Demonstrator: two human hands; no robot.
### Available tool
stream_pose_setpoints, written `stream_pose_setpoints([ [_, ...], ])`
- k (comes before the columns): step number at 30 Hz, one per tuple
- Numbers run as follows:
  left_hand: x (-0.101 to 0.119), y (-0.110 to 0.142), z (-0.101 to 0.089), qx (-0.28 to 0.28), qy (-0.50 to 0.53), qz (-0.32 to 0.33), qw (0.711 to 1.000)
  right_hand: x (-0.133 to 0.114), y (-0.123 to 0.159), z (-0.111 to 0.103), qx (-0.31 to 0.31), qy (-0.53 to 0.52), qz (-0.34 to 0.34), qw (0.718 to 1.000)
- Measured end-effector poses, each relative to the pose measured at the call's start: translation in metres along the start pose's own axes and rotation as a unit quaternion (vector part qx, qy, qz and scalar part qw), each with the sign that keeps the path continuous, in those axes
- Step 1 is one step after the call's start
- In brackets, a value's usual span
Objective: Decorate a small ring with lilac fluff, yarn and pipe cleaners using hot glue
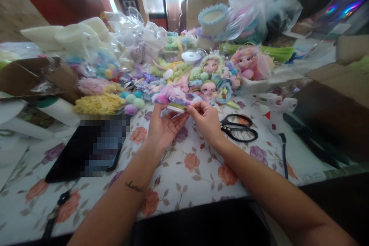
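Note:
Both hands meet over the floral tablecloth [191, 161], around a small craft piece [174, 100] with a pale flat base and fluffy pink, purple and yellow-green trim. My left hand [164, 128], palm up, grips its left edge between thumb and fingers. At its right end, the fingertips of my right hand [206, 121] pinch the edge; exactly what they press is too small to make out. Black-handled scissors [242, 134] lie just right of my right hand, their blades partly hidden behind it. Behind the piece sits a doll head [208, 90] among pastel trims.
A white glue gun [275, 107] stands at right, its cord running toward the front edge. At left lie a dark tablet [65, 157], yellow yarn [99, 103] and several pom-poms [138, 102]. Dolls, a ribbon spool [191, 57] and plastic bags [259, 4] crowd the back.

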State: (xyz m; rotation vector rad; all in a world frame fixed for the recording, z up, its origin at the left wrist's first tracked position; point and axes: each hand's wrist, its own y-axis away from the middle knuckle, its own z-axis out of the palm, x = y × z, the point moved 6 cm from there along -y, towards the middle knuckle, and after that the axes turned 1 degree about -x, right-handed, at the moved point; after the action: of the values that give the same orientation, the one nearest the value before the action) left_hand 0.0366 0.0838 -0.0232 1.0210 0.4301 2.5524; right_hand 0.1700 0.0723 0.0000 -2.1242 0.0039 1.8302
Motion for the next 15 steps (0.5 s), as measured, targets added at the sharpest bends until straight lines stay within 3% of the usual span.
stream_pose_setpoints([
  [8,0.011,-0.003,-0.004,0.037,-0.002,0.049,0.998,-0.024,0.023,0.013,-0.043,0.127,-0.228,0.964],
  [11,0.013,-0.001,-0.001,0.034,-0.027,0.054,0.998,-0.025,0.021,0.013,-0.063,0.116,-0.241,0.962],
  [15,0.011,0.0,0.001,0.027,-0.046,0.057,0.997,-0.023,0.017,0.008,-0.042,0.123,-0.238,0.963],
])
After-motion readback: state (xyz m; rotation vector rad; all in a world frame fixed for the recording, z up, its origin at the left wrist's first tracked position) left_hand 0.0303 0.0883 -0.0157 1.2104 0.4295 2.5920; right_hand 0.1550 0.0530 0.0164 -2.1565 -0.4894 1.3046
